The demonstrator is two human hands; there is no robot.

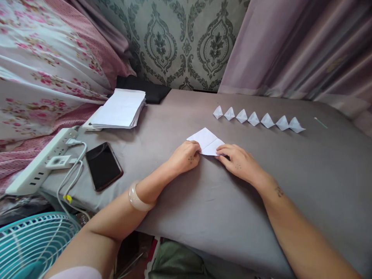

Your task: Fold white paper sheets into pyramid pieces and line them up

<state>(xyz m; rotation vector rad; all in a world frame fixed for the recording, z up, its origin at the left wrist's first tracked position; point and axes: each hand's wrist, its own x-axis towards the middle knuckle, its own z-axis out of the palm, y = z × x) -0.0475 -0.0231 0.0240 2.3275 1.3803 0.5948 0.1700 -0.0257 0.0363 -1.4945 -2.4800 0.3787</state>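
Observation:
A white sheet of paper (pixel 207 140) with a crease across it and a point at its far side lies on the grey cloth between my hands. My left hand (pixel 187 155) has its fingers closed on the paper's near left edge. At the right corner, my right hand (pixel 236 159) pinches the paper between thumb and fingers. Part of the sheet is hidden under the left fingers. Beyond it, several small folded paper boats (pixel 241 116) stand in a row on the cloth.
On the left are a stack of white paper (pixel 120 108), a black phone (pixel 104 166) and a power strip (pixel 43 161) with white cables. A turquoise fan (pixel 37 244) stands at the lower left. A thin stick (pixel 321 123) lies at the right. Curtains hang on both sides.

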